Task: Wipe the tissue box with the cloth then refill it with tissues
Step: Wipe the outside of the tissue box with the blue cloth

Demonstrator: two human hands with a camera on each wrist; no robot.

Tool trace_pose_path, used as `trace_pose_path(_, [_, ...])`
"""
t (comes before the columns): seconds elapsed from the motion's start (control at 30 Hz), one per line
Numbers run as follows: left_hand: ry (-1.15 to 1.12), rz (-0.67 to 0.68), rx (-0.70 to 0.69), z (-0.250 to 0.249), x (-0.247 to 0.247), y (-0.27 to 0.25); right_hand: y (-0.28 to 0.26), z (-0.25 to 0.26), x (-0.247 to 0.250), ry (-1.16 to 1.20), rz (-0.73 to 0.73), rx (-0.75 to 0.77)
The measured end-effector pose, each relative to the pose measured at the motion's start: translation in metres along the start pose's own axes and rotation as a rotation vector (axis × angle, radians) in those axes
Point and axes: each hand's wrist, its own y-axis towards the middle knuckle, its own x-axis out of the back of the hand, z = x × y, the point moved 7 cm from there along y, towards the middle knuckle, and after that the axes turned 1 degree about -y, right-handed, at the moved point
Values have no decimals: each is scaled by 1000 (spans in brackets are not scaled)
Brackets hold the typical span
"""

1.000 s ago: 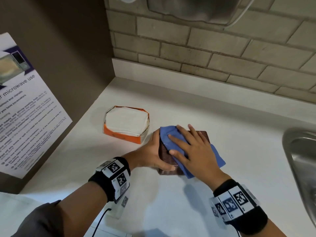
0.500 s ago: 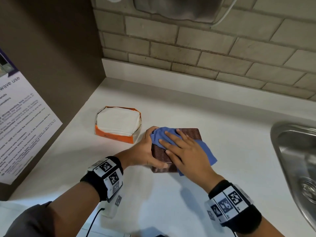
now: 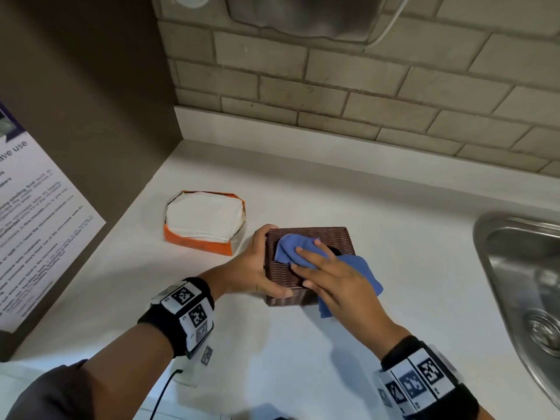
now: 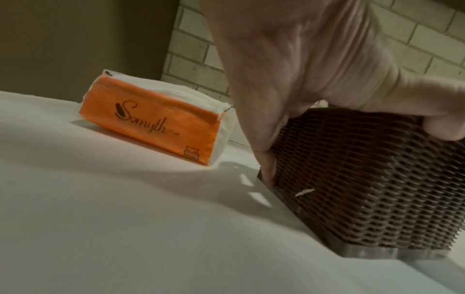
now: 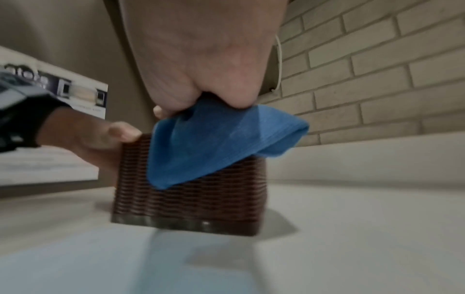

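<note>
From the head camera, the left hand (image 3: pixel 251 268) grabs the left side of the brown woven tissue box (image 3: pixel 321 241), with the thumb on the near edge and fingers curled round the far corner. The right hand (image 3: pixel 336 274) lies flat on top of the box and presses the blue cloth (image 3: pixel 291 247) down with straight fingers. Some cloth hangs off the right side. The orange pack of tissues (image 3: pixel 203 225) sits on the white counter (image 3: pixel 394 253), just left of the left hand. A metal sink (image 3: pixel 515 268) is far off to the right.

From the left wrist, the fingers (image 4: pixel 266 159) hug the box corner.

From the right wrist, the cloth (image 5: pixel 214 143) drapes over the box (image 5: pixel 191 204) under the palm.
</note>
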Motion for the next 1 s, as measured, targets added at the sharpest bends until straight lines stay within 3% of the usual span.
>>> trace_pose_path(0.07, [-1, -3, 4, 0, 1, 0, -10, -14, 5, -169, 106, -11])
trace_pose_path(0.13, [-4, 7, 7, -1, 1, 0, -21, -31, 10, -192, 162, -96])
trace_pose_path(0.23, [3, 19, 14, -2, 0, 0, -28, -39, 14, -112, 106, -167])
trace_pose_path(0.4, [-9, 14, 35, 1, 0, 0, -7, -5, -5, -269, 96, -64])
trace_pose_path(0.53, [-75, 28, 26, 0, -3, -2, 4, -21, 0, -78, 66, -190])
trace_pose_path(0.63, [-70, 23, 22, -1, -3, -2, 6, -48, 21, 105, -85, -399])
trace_pose_path(0.7, [-69, 13, 18, -2, -2, -1, 14, -39, 20, 138, -114, -417])
trace_pose_path(0.87, [-60, -3, -13, -3, -3, 1, 32, 7, -12, -241, 95, -161])
trace_pose_path(0.93, [-85, -28, -21, -1, -1, 1, 32, -16, -5, -246, 164, -205])
trace_pose_path(1.0, [-86, -20, -10, -1, -2, 1, 25, -45, 5, -220, 129, -321])
